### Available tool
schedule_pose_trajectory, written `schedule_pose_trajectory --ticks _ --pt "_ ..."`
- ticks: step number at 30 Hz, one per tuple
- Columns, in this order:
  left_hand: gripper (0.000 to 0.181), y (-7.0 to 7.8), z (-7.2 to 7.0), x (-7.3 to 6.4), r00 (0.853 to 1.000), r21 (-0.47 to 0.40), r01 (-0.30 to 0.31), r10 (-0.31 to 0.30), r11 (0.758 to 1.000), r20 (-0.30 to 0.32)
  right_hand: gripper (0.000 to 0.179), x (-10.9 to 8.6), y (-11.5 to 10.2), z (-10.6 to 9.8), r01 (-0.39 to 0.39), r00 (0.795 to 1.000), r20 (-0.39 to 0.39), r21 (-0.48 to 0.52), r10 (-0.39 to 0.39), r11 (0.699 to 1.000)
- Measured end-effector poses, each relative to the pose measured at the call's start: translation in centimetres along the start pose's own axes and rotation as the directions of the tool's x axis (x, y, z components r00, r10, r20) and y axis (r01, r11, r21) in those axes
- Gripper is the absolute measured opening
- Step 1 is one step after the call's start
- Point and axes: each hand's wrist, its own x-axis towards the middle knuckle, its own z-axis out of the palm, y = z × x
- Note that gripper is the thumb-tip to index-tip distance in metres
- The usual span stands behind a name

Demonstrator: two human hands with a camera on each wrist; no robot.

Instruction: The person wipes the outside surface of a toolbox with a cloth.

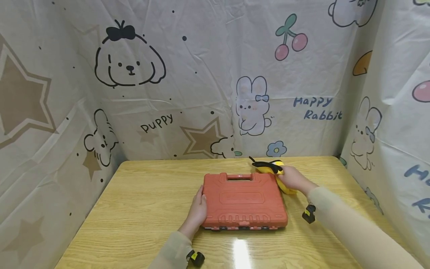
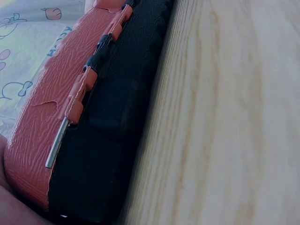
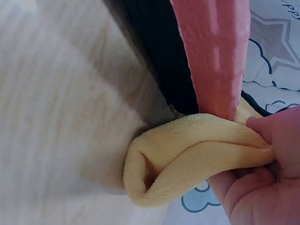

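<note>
A red plastic carrying case (image 1: 245,215) with a black lower half lies flat on the table, its handle toward the back wall. My left hand (image 1: 197,210) rests against the case's left side, fingers straight along the edge. In the left wrist view the hinged side of the case (image 2: 101,140) shows a metal pin sticking out. At the far right corner, my right hand (image 1: 295,178) grips a yellow cloth (image 1: 289,189) with black trim. The right wrist view shows this cloth (image 3: 187,154) folded over, pinched by the thumb and fingers and lying against the case's side.
The light wood table (image 1: 144,201) extends around the case on all sides. White sheets (image 1: 201,56) printed with cartoon animals hang behind it and at both sides. Black and yellow bands (image 1: 196,257) sit on both wrists.
</note>
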Motion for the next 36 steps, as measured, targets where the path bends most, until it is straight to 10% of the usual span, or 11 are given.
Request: schedule_pose_trajectory --ticks 24,36 --pt "0.054 0.1 0.0 0.0 1.0 -0.01 0.009 -0.008 1.0 0.004 0.05 -4.2 -0.5 1.4 -0.256 0.965 0.019 0.314 0.263 0.914" --pt "0.054 0.1 0.1 -0.1 1.0 -0.007 0.01 -0.01 1.0 -0.005 0.041 -6.2 -0.6 2.3 -0.25 0.963 0.0 0.365 0.269 0.897"
